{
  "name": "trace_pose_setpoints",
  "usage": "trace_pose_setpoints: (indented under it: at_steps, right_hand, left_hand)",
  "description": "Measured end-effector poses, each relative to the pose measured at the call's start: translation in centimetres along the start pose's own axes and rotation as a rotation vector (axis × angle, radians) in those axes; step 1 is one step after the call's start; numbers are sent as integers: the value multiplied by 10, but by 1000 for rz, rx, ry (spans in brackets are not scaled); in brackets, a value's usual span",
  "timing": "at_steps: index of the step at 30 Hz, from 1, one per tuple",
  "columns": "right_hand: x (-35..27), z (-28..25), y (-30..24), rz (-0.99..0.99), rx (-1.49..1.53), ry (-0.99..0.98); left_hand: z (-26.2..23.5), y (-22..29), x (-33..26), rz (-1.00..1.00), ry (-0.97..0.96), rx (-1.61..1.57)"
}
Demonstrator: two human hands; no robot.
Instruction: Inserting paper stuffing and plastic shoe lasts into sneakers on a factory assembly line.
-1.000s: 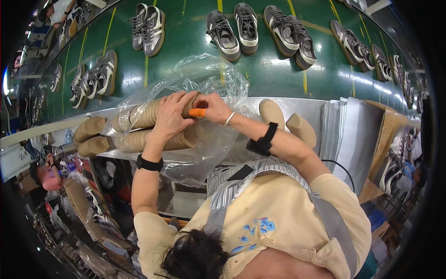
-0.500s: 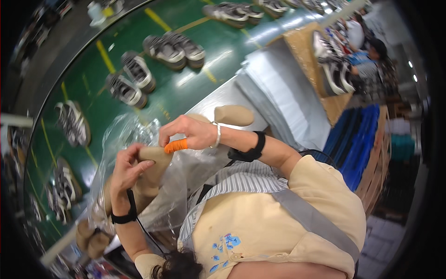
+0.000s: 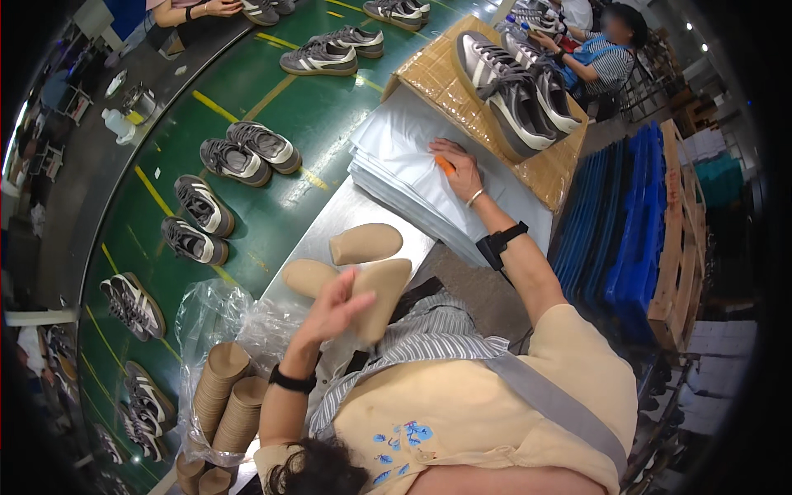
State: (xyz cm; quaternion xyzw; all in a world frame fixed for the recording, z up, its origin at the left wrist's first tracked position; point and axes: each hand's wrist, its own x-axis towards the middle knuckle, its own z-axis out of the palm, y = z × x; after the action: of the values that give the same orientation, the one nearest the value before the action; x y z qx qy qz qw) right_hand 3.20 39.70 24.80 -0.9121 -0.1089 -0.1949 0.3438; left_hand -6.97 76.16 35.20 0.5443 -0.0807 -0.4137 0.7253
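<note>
My left hand (image 3: 332,312), slightly blurred, holds a beige moulded shoe insert (image 3: 386,299) between thumb and fingers, tilted above my lap. Two more inserts (image 3: 367,243) lie just beyond it on the metal tabletop (image 3: 330,223). To the right, my right hand (image 3: 459,172) rests on a stack of thin white paper sheets (image 3: 396,136). Its fingers are stretched out and the top sheet wrinkles beneath them; an orange cover wraps one digit. Nested stacks of inserts (image 3: 221,388) stand in a clear plastic bag (image 3: 198,330) by my left forearm.
Pairs of grey sneakers (image 3: 247,153) stand along a green conveyor (image 3: 272,214). Another pair (image 3: 520,91) sits on a cardboard box (image 3: 421,62) beyond the paper. Blue trays (image 3: 627,223) and a wooden pallet (image 3: 672,223) are at right. Other people work at the far side.
My hands have parted: the right moved from the insert over to the paper stack. My left hand moved right, away from the bag, with an insert. My view shifted.
</note>
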Motion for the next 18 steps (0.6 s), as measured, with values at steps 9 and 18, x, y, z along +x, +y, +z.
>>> trace_pose_setpoints:
  at_steps: [9, 18]
  right_hand:
    - [27, 12, -92, 593, 1698, 158]
    - [125, -2, -217, -351, 429, -508]
  left_hand:
    - [14, -23, 130, 651, 605, -39]
    - [-55, 7, 80, 499, 26, 460]
